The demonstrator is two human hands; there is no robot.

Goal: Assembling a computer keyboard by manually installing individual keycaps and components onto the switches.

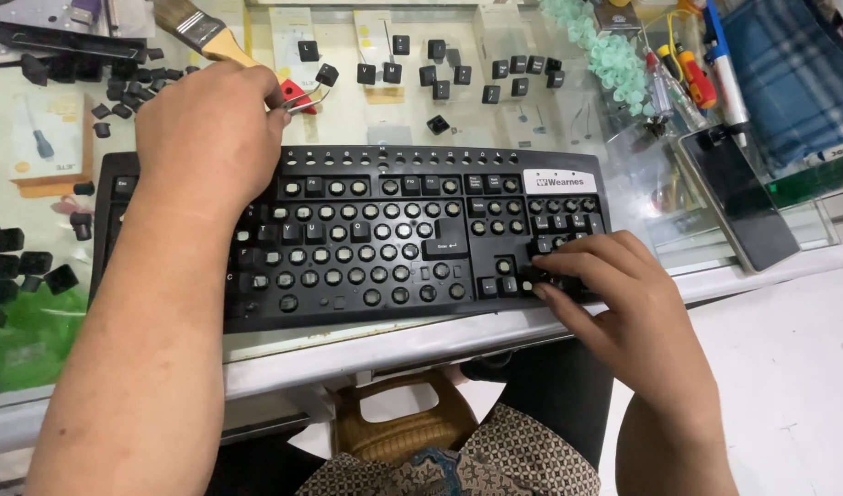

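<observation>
**Left hand.** My left hand [210,129] is closed in a fist on one keycap puller [296,95], a wire loop on a red grip. It sits just past the far edge of the keyboard [366,303]. The loop pokes out on the thumb side, clear of any key.

**Right hand.** My right hand [614,294] lies flat with the fingers narrowly spread. The fingertips [545,266] press on the number block at the keyboard's right end. It holds nothing that I can see.

**Step in hand, as I judge it.** The work is stripping caps off the one black keyboard. Most sockets under and between my hands are bare rings. The large return cap [444,246] and a few small caps near my right fingertips remain seated. A further pull would call for the wire loop to be brought down square over a seated cap while the right hand steadies the board.

**Count, working outward.**
- Beyond my left hand is one paintbrush [201,32].
- To its right are loose black caps [440,73] on the glass top, about seventeen, though I cannot be sure of the count.
- Left of my left forearm is a heap of more caps [17,266], too bunched to count.
- Beyond my right hand are one dark phone [738,197] and a pile of pale green rubber domes [605,55].
</observation>
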